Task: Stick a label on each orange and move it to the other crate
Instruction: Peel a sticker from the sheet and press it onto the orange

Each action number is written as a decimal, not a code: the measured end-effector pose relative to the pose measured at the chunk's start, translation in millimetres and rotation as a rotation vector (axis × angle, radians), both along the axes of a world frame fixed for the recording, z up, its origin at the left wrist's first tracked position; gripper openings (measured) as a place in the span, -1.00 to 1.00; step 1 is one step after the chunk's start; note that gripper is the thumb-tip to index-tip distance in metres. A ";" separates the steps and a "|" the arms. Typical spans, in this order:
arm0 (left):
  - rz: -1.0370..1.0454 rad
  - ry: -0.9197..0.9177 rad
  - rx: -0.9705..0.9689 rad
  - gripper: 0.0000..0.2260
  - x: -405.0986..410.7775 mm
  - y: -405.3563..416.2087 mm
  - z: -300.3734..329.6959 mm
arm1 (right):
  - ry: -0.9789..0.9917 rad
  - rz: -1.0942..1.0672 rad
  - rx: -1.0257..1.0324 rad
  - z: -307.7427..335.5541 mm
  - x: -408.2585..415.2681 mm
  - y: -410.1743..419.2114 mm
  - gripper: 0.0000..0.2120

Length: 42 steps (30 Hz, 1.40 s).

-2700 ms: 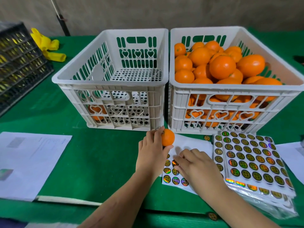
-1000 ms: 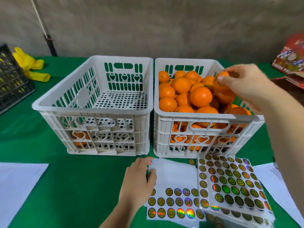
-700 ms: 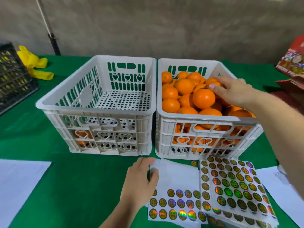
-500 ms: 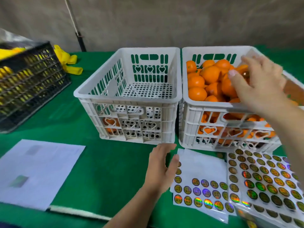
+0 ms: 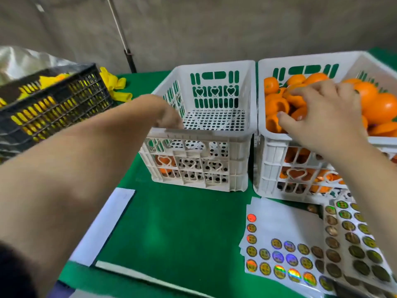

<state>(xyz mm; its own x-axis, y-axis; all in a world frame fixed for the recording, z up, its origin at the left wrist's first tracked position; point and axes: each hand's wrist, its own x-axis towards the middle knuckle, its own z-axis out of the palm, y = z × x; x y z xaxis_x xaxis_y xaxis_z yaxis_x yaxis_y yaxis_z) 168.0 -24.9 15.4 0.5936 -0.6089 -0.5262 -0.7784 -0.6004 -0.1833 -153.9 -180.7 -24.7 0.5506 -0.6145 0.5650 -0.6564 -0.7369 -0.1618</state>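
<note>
My left hand (image 5: 169,117) dips into the left crate (image 5: 199,134), fingers hidden behind its rim; grip state unreadable. My right hand (image 5: 322,112) curls over blurred oranges (image 5: 378,104) heaped in the right crate (image 5: 305,61); whether it grasps one, I cannot tell.
</note>
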 end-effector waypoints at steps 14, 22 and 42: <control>0.102 -0.105 0.225 -0.72 1.5 -11.3 -31.9 | 0.072 -0.053 -0.082 -3.9 1.5 0.8 -0.45; 0.102 0.059 0.242 -0.63 11.4 -13.7 -41.6 | 0.099 -0.049 -0.074 -0.6 0.6 2.3 -0.47; 0.277 1.103 -1.655 -0.46 -262.3 59.0 -174.5 | -0.088 0.403 0.182 -136.3 -80.1 105.0 -0.86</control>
<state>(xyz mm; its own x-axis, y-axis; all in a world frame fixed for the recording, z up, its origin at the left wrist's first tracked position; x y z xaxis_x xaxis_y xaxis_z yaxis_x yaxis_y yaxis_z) -94.3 34.1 -159.1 0.6145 -0.7616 0.2057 -0.0224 0.2439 0.9696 -234.0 -75.6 -161.0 0.7209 -0.4544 0.5232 -0.3003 -0.8853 -0.3551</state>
